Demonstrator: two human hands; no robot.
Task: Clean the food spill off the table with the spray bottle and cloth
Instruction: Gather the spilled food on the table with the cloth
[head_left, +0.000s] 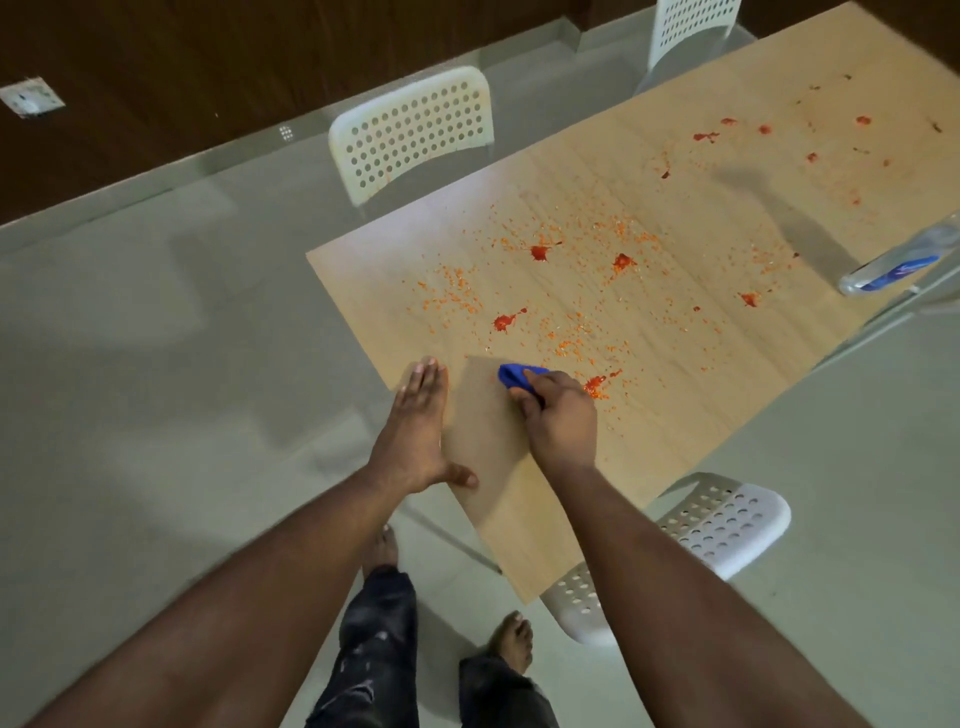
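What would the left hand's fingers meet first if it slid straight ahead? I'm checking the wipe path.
Likely nothing on the table: the left hand lies along the table edge; beyond looks like bare floor.

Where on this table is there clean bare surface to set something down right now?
The near corner of the table is bare wood, bordered by the flat left hand, the right hand gripping the blue cloth, and the near edge. The middle is crowded with red spill; splatters continue toward the far end, past the spray bottle lying at the right edge.

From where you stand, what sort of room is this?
Probably a home dining area: a wooden table splattered with red food spill, white perforated chairs around it, and a tiled floor.
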